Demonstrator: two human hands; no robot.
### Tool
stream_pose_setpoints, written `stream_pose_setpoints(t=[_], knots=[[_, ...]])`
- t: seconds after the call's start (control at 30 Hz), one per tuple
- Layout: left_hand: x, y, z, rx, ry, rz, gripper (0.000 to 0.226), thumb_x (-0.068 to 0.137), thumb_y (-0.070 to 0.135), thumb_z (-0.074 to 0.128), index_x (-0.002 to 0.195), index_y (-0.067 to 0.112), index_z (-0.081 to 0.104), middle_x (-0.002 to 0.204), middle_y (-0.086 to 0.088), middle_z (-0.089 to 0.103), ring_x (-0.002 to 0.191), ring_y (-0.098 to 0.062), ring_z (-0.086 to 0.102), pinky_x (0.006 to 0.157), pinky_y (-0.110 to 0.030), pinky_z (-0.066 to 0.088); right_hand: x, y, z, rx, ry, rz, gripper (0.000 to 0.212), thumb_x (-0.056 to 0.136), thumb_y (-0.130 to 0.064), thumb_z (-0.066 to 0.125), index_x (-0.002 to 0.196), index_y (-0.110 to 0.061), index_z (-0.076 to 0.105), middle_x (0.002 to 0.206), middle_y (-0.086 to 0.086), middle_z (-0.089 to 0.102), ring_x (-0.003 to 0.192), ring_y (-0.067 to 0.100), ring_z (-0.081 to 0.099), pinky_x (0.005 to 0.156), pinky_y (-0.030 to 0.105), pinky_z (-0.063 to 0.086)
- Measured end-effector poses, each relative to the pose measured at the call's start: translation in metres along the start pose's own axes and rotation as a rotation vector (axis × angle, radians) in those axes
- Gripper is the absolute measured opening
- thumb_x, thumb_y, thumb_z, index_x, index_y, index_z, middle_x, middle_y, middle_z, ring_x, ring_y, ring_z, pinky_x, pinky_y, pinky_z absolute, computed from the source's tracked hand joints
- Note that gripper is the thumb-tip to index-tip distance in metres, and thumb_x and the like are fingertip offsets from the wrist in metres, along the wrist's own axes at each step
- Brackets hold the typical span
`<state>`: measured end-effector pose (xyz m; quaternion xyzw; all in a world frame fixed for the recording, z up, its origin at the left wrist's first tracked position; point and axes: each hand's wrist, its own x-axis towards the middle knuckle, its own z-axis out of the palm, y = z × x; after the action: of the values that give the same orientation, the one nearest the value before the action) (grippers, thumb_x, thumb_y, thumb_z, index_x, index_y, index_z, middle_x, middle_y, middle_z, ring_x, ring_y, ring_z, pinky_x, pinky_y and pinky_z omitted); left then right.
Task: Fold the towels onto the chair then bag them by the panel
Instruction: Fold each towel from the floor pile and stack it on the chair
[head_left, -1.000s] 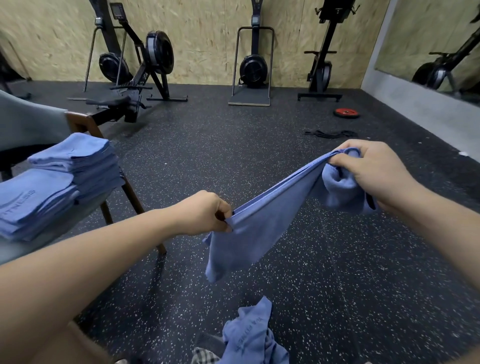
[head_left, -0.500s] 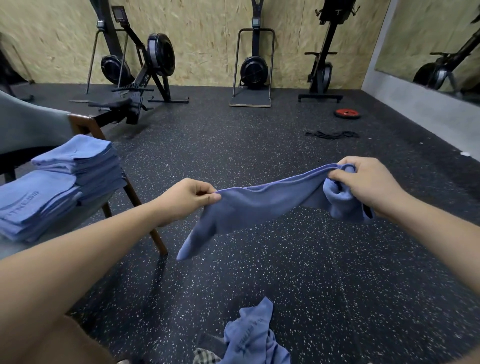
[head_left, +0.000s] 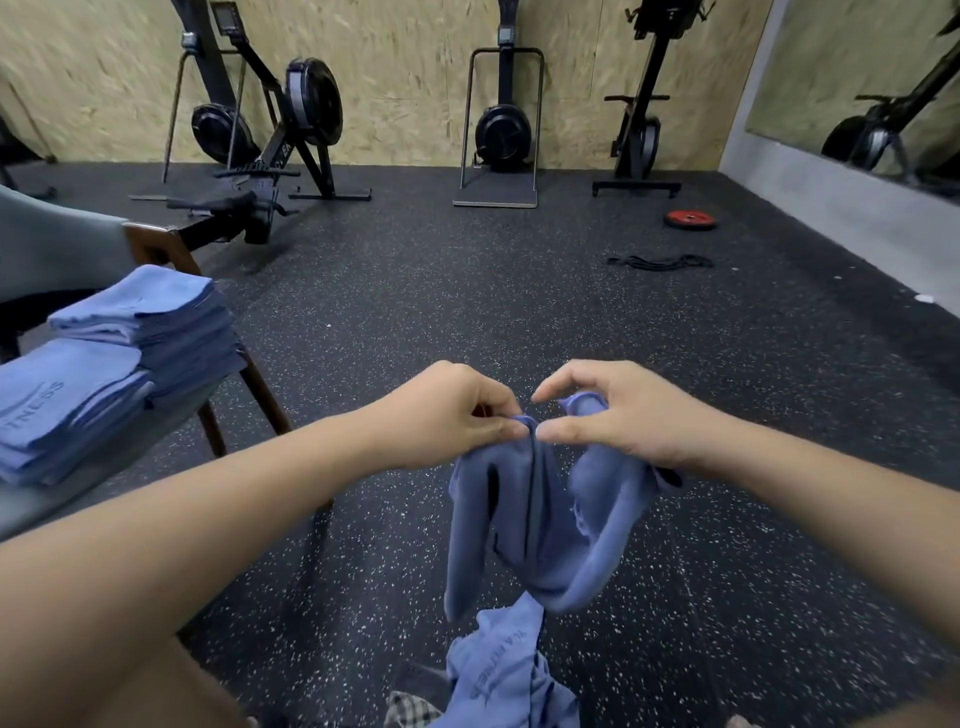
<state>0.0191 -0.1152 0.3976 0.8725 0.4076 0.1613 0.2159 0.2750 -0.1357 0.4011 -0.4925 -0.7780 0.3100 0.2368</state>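
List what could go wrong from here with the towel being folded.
1. The left hand and right hand pinch the towel only at its top edge; a corner could slip and spoil the fold.
2. Its hanging loop reaches the unfolded towels below and may snag or drag them.
3. The folded stack sits near the chair seat's edge; another towel could tip it.

Two stacks of folded towels (head_left: 132, 332) on chair (head_left: 161, 244) at left. Held towel (head_left: 540, 525) hanging centre, between left hand (head_left: 447, 415) and right hand (head_left: 618, 415), above loose towel (head_left: 498, 670) on floor (head_left: 415, 291). Rowing machines (head_left: 501, 130) along back wall; weight plate (head_left: 691, 219) right, before mirror (head_left: 857, 78).
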Motion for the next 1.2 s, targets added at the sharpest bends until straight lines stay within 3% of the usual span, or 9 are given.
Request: stream_pose_setpoints(t=[0.1,0.2,0.3,0.43,0.53,0.7,1.03,1.2], knots=[[-0.002,0.012,0.003,-0.032,-0.006,0.080,0.019,0.102,0.031,0.073,0.084,0.027,0.073,0.063,0.016,0.061,0.059,-0.002,0.048,0.058,-0.017,0.035,-0.002,-0.006,0.007,-0.007,-0.106,-0.029,0.035,0.086,-0.047,0.087,0.118,-0.040,0.074,0.104,-0.021,0.076,0.098,-0.009,0.066,0.090,0.016,0.047],[-0.002,0.017,0.002,-0.030,-0.003,0.124,0.018,0.103,0.034,0.072,0.088,0.025,0.077,0.070,0.005,0.066,0.063,-0.006,0.050,0.060,-0.024,0.041,-0.002,-0.007,0.005,0.073,-0.196,-0.023,0.024,0.090,-0.041,0.086,0.110,-0.029,0.078,0.100,-0.007,0.078,0.093,0.001,0.065,0.089,0.031,0.050],[-0.002,0.018,-0.001,-0.043,-0.013,0.131,0.018,0.102,0.038,0.072,0.090,0.025,0.077,0.070,0.004,0.066,0.061,-0.005,0.048,0.059,-0.020,0.039,-0.004,-0.003,0.002,0.102,-0.218,-0.025,0.012,0.091,-0.031,0.086,0.091,-0.024,0.076,0.080,-0.011,0.068,0.076,0.000,0.057,0.070,0.021,0.043],[-0.002,0.010,-0.006,0.024,-0.026,0.119,0.016,0.097,0.042,0.078,0.087,0.028,0.075,0.066,0.015,0.064,0.061,-0.004,0.053,0.059,-0.017,0.038,-0.001,0.002,-0.002,-0.008,-0.140,-0.050,0.015,0.092,-0.035,0.085,0.086,-0.027,0.073,0.083,-0.007,0.072,0.079,0.000,0.059,0.074,0.026,0.045],[-0.001,-0.003,-0.009,0.075,-0.049,0.093,0.017,0.093,0.044,0.081,0.089,0.028,0.076,0.071,0.010,0.068,0.064,-0.006,0.057,0.060,-0.018,0.039,0.002,0.004,-0.009,-0.096,-0.070,-0.068,0.014,0.094,-0.034,0.082,0.084,-0.028,0.073,0.083,-0.007,0.074,0.076,0.000,0.061,0.074,0.026,0.047],[0.000,-0.024,-0.018,0.102,-0.049,-0.017,0.017,0.093,0.046,0.081,0.088,0.030,0.078,0.068,0.009,0.068,0.060,-0.004,0.053,0.058,-0.020,0.040,0.006,0.015,-0.021,-0.203,0.041,-0.040,0.017,0.092,-0.040,0.081,0.083,-0.030,0.072,0.080,-0.008,0.073,0.079,0.011,0.067,0.081,0.038,0.053],[-0.004,-0.057,-0.039,0.178,0.036,-0.125,0.011,0.094,0.046,0.080,0.085,0.039,0.078,0.074,0.028,0.071,0.072,0.006,0.063,0.063,-0.012,0.042,0.011,0.040,-0.041,-0.267,0.191,0.021,0.017,0.089,-0.039,0.081,0.078,-0.032,0.071,0.079,-0.013,0.073,0.083,0.009,0.067,0.076,0.035,0.049],[-0.009,-0.067,-0.050,0.182,0.108,-0.170,0.007,0.090,0.044,0.084,0.089,0.038,0.081,0.082,0.020,0.077,0.077,0.006,0.065,0.065,-0.010,0.042,0.012,0.045,-0.046,-0.254,0.230,0.056,0.017,0.091,-0.035,0.081,0.078,-0.030,0.071,0.076,-0.022,0.070,0.076,0.002,0.063,0.070,0.030,0.045]])
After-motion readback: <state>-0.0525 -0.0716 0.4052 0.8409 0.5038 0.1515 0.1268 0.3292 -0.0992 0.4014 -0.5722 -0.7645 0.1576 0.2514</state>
